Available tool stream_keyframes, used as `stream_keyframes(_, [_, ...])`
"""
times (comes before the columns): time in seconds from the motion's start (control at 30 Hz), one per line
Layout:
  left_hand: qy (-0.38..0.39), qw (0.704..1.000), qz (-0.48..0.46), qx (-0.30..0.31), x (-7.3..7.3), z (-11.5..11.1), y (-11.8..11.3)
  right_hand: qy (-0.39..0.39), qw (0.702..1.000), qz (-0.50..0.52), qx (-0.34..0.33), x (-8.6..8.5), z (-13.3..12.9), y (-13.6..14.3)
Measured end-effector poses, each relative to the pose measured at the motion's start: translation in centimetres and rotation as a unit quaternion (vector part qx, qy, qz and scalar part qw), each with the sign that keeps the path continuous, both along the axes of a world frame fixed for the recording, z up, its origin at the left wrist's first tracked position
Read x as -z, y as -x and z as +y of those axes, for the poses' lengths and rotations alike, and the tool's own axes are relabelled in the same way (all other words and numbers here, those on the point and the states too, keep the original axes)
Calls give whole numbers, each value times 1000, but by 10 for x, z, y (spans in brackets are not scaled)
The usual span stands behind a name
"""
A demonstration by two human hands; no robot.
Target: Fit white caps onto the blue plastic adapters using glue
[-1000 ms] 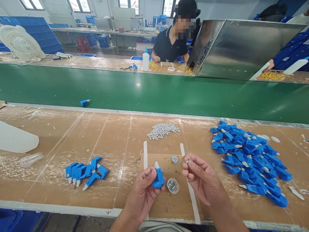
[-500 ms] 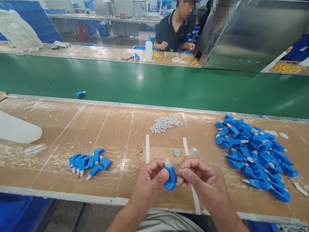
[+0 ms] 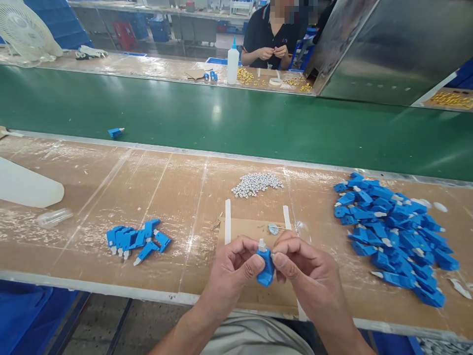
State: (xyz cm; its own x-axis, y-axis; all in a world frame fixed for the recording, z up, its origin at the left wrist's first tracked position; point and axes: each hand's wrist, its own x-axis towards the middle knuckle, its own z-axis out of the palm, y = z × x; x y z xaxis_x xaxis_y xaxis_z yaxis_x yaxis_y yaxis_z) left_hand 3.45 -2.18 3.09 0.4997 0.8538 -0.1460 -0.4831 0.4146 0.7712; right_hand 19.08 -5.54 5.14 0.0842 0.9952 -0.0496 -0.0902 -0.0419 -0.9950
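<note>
Past the cardboard-covered bench (image 3: 88, 197) I see a green conveyor belt (image 3: 221, 121). Over the bench's near edge, the left hand (image 3: 233, 268) pinches a blue plastic part (image 3: 264, 277), pale tip up. The right hand (image 3: 316, 271) has thumb and fingertips pressed around a tiny grey piece (image 3: 272, 255) at its side.

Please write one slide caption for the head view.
Left hand holding a blue part, right hand pinching a gray piece beside it.
</note>
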Motion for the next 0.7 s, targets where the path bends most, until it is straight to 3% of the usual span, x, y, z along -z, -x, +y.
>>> stream_keyframes(0.33, [13,1000,13,-22,5,-1,-2,-8,999,-39,8,2,-2,2])
stream_keyframes(0.5, [-37,996,62,-45,3,0,-3,-8,998,-58,16,1,-2,-1])
stream_keyframes(0.57, [-55,996,71,-25,-1,3,-2,3,1000,-19,5,4,0,-3])
stream_keyframes(0.7, [-53,997,51,32,-8,8,-1,73,978,194,-32,13,6,-9])
